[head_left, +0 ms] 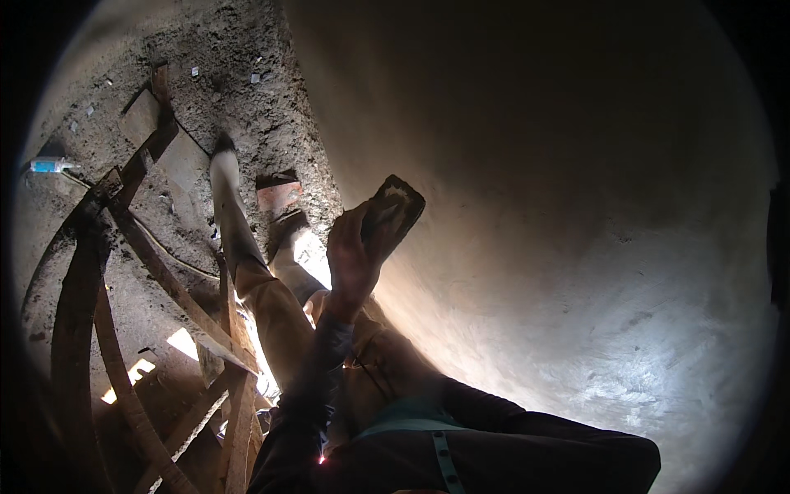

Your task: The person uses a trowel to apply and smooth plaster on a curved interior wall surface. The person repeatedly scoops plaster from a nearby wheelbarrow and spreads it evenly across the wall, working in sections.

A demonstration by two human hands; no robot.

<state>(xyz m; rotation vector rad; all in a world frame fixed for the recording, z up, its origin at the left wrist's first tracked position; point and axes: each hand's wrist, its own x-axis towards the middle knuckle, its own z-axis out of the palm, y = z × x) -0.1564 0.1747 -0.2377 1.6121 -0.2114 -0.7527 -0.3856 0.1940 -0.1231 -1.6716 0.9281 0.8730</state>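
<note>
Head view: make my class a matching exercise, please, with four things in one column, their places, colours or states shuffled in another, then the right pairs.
Things
1. Plastic bottle
2. Dark rectangular block
3. Brick-like piece
4. Wall

Descriptions
A. Reddish
B. Filling the right side
C. Partly blue, far left
D. Held in the left hand

Pairs: 1-C, 2-D, 3-A, 4-B

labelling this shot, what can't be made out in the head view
All in the head view:
Right hand: not visible, perhaps behind the dark clothing.
Dark block: partly covered by the left hand.
Wall: upper part lost in shadow.
Bottle-like blue item: too small to identify surely.
Wooden strips: some cut off by the bottom edge.
</note>
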